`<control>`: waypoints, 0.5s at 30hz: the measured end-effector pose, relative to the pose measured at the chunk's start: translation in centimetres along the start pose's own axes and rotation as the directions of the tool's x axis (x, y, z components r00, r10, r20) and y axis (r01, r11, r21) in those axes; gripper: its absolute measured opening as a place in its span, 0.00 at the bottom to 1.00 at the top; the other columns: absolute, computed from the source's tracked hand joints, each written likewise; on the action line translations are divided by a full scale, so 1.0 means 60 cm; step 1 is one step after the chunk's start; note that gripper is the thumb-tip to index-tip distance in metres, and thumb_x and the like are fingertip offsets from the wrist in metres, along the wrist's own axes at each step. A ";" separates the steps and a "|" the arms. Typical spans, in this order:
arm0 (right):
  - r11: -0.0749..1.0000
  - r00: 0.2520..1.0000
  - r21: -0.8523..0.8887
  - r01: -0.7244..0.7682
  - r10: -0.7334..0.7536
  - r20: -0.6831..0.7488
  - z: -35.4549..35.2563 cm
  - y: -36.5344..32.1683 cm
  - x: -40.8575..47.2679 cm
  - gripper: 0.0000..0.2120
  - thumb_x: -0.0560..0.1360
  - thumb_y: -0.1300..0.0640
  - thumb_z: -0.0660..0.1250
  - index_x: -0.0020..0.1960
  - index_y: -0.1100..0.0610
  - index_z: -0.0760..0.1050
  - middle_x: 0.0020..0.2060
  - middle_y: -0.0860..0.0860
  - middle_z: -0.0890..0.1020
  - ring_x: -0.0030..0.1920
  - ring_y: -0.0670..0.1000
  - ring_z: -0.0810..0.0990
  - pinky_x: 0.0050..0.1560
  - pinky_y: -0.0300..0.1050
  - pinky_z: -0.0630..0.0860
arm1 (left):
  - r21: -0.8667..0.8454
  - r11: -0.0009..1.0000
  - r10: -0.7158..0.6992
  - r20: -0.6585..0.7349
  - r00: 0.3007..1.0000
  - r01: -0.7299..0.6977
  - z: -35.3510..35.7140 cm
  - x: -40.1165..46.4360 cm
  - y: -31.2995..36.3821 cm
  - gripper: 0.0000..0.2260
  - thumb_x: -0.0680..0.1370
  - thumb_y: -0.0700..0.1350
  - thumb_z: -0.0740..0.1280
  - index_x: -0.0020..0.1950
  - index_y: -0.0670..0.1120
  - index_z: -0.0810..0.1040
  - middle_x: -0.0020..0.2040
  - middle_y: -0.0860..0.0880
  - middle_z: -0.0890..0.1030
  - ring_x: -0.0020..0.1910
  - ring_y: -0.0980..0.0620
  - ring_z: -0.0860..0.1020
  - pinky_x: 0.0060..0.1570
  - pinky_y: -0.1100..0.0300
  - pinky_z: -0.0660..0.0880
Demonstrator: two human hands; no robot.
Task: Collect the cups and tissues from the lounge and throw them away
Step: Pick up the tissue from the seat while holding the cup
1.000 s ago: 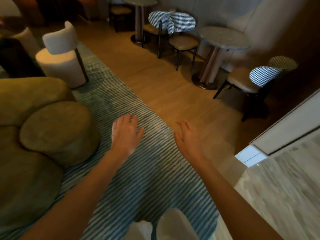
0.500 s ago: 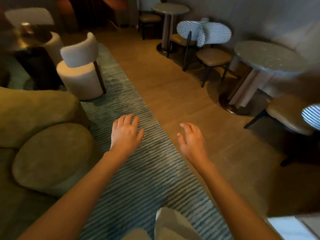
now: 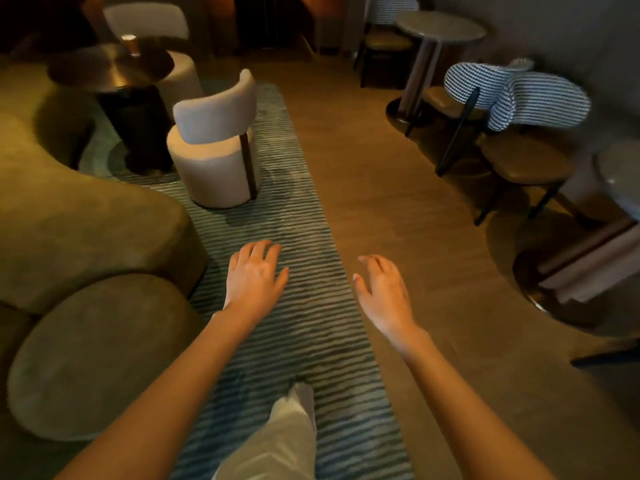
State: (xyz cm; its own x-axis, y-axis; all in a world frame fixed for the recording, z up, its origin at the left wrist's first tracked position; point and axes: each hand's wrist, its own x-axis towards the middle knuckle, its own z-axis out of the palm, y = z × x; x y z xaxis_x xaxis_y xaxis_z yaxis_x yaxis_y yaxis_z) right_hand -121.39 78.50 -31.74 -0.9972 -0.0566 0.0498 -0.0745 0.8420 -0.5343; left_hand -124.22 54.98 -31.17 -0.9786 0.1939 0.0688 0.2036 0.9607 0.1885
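Observation:
A small brown cup (image 3: pixel 130 44) stands on a round dark side table (image 3: pixel 104 69) at the far left, well beyond my reach. My left hand (image 3: pixel 254 277) hovers palm down over the striped rug (image 3: pixel 298 237), fingers relaxed and empty. My right hand (image 3: pixel 381 292) is held out beside it over the rug's right edge, also relaxed and holding nothing. No tissues show in this view.
An olive sofa (image 3: pixel 79 233) with a round cushion fills the left. A cream stool chair (image 3: pixel 216 143) stands on the rug ahead. To the right, on the wooden floor, are houndstooth-backed chairs (image 3: pixel 516 98) and round pedestal tables (image 3: pixel 438 27). My leg (image 3: pixel 287 438) steps forward below.
The view has swung left and moved forward along the rug. The side table with the cup has come into view, and the white counter at the right has dropped out. Both hands stay empty.

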 end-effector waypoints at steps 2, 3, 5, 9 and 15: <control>1.000 1.000 -0.014 0.015 -0.015 -0.007 -0.023 0.012 0.099 0.19 0.81 0.52 0.59 0.69 0.57 0.68 0.65 0.53 0.72 0.69 0.52 0.67 0.68 0.46 0.65 | 0.014 1.000 -0.017 -0.002 1.000 0.017 -0.004 0.093 -0.010 0.22 0.80 0.54 0.59 0.71 0.44 0.68 0.70 0.44 0.70 0.69 0.43 0.66 0.67 0.48 0.66; 0.999 0.999 -0.020 0.029 -0.029 -0.024 -0.037 0.019 0.147 0.19 0.81 0.52 0.59 0.69 0.57 0.68 0.65 0.53 0.73 0.69 0.52 0.67 0.68 0.47 0.65 | 0.030 0.999 -0.014 -0.008 1.000 0.015 -0.008 0.139 -0.012 0.23 0.80 0.54 0.59 0.71 0.45 0.67 0.70 0.44 0.69 0.69 0.44 0.66 0.67 0.48 0.65; 0.999 0.997 -0.022 0.034 -0.036 -0.073 -0.063 0.036 0.234 0.19 0.80 0.52 0.59 0.69 0.57 0.69 0.66 0.52 0.73 0.69 0.52 0.66 0.68 0.47 0.65 | 0.053 0.999 -0.004 -0.018 1.000 0.005 -0.017 0.232 -0.008 0.22 0.80 0.54 0.58 0.71 0.45 0.67 0.71 0.45 0.69 0.69 0.44 0.66 0.68 0.48 0.65; 1.000 0.994 -0.005 -0.022 0.021 -0.105 -0.088 0.099 0.367 0.19 0.80 0.52 0.60 0.69 0.57 0.69 0.66 0.52 0.73 0.69 0.52 0.67 0.67 0.45 0.65 | 0.086 0.996 0.004 0.003 1.000 -0.004 -0.011 0.394 0.017 0.23 0.80 0.55 0.58 0.72 0.46 0.66 0.71 0.46 0.69 0.70 0.45 0.65 0.67 0.48 0.65; 0.999 0.998 -0.022 -0.050 0.049 -0.027 -0.100 0.235 0.576 0.19 0.80 0.53 0.60 0.69 0.57 0.70 0.65 0.54 0.73 0.68 0.54 0.67 0.68 0.48 0.66 | 0.072 0.996 -0.048 0.035 0.998 0.045 0.060 0.626 0.065 0.22 0.80 0.55 0.57 0.72 0.48 0.66 0.72 0.48 0.68 0.71 0.46 0.64 0.68 0.50 0.63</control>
State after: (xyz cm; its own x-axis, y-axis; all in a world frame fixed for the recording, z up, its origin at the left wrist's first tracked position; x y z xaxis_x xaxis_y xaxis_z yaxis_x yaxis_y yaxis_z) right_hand -156.86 91.66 -32.49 -0.9989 -0.0003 0.0465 -0.0243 0.8553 -0.5175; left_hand -160.30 66.70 -31.36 -0.9877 0.1546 0.0255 0.1565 0.9802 0.1209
